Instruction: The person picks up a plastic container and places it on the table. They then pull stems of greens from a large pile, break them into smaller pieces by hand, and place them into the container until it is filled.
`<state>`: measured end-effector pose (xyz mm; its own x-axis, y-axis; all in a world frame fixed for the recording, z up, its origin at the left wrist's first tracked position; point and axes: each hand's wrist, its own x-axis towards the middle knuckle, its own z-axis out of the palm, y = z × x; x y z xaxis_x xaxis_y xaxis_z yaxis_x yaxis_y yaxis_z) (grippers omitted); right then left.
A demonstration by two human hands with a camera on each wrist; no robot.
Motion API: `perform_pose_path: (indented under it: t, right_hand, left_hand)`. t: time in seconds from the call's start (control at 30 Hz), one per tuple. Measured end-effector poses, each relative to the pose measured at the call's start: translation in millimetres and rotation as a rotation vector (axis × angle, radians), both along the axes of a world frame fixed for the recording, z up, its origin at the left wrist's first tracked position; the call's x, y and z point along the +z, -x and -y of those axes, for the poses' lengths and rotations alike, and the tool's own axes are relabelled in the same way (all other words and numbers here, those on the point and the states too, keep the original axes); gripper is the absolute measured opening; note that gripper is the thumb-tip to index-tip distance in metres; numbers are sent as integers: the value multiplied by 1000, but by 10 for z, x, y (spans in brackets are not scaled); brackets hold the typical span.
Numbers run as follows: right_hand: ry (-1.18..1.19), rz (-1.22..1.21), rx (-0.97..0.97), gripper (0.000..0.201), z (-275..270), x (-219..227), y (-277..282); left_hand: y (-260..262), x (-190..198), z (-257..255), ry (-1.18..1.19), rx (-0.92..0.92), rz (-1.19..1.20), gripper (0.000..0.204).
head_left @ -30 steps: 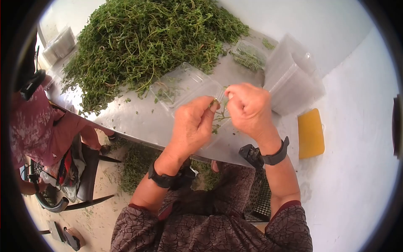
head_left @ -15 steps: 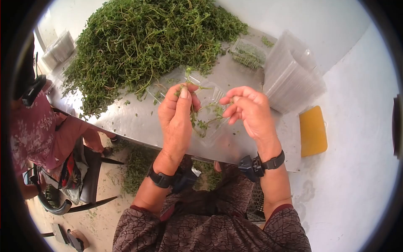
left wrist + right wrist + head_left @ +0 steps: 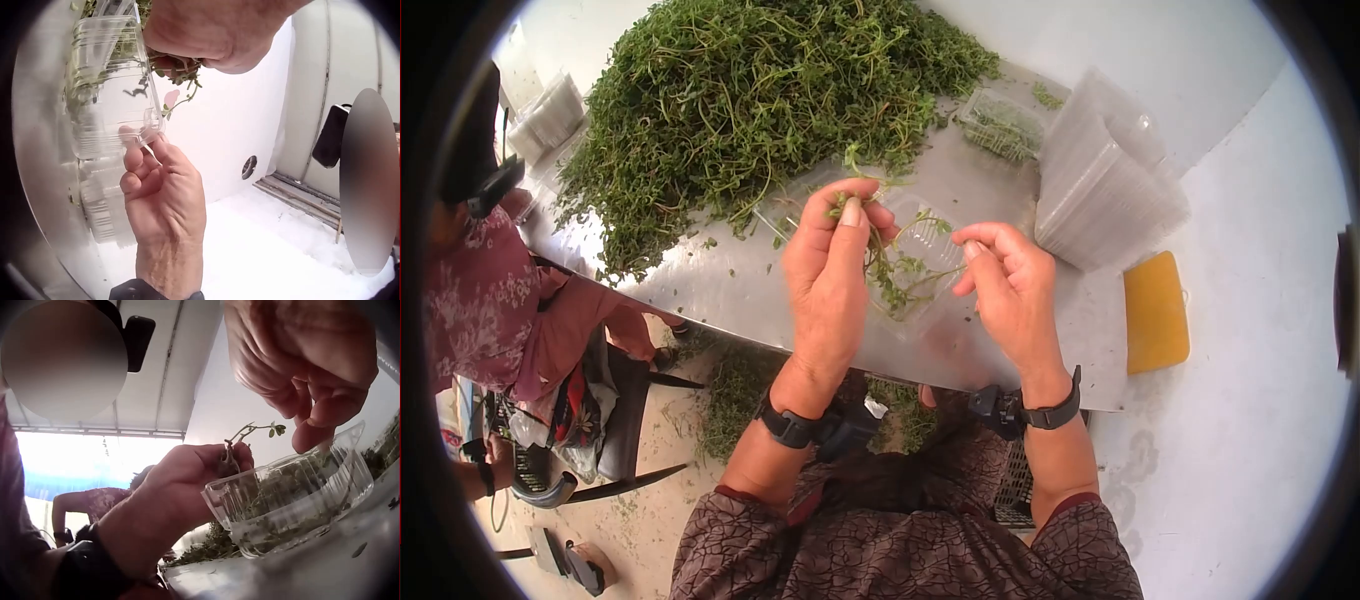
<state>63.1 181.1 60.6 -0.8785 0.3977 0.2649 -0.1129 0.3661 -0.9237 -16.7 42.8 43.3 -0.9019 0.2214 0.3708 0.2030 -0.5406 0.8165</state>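
Note:
My left hand (image 3: 830, 275) holds a small bunch of leafy green sprigs (image 3: 890, 280) between thumb and fingers, the stems trailing down to the right. The right hand (image 3: 1012, 295) has thumb and forefinger together at the tip of one thin stem. Under both hands a clear plastic clamshell box (image 3: 925, 235) sits on the metal table. Greens lie inside the box (image 3: 112, 94), as the left wrist view shows. From the right wrist, a sprig (image 3: 250, 431) sticks up out of the left hand (image 3: 181, 481), while the right hand (image 3: 306, 362) hangs over the box's rim.
A large heap of greens (image 3: 760, 110) covers the back of the table (image 3: 740, 285). At the back right stand a filled clear box (image 3: 1000, 127) and a tall stack of clear boxes (image 3: 1105, 180). A yellow board (image 3: 1157, 312) lies farther right; another person (image 3: 490, 310) sits at left.
The hands have gone from close together to apart. The left hand rose and turned, with more of the sprigs showing; the right drew back, opened its fingers, then brought thumb and forefinger to a stem.

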Motion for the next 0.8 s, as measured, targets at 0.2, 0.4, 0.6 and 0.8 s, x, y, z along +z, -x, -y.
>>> perform_pose_path:
  t: [0.2, 0.4, 0.6, 0.8]
  right_hand:
    - [-27, 8, 0, 12, -39, -72, -39]
    - [-54, -8, 8, 11, -56, -129, -62]
    - [-74, 10, 0, 10, -57, -150, -77]
    - [-164, 3, -16, 10, -74, -187, -119]
  left_hand:
    - [-11, -11, -13, 454, -30, -18, 26]
    - [-67, 87, 103, 668, 36, -301, 40]
    - [-27, 166, 252, 650, 13, -271, 44]
    - [47, 72, 432, 468, 50, -145, 40]
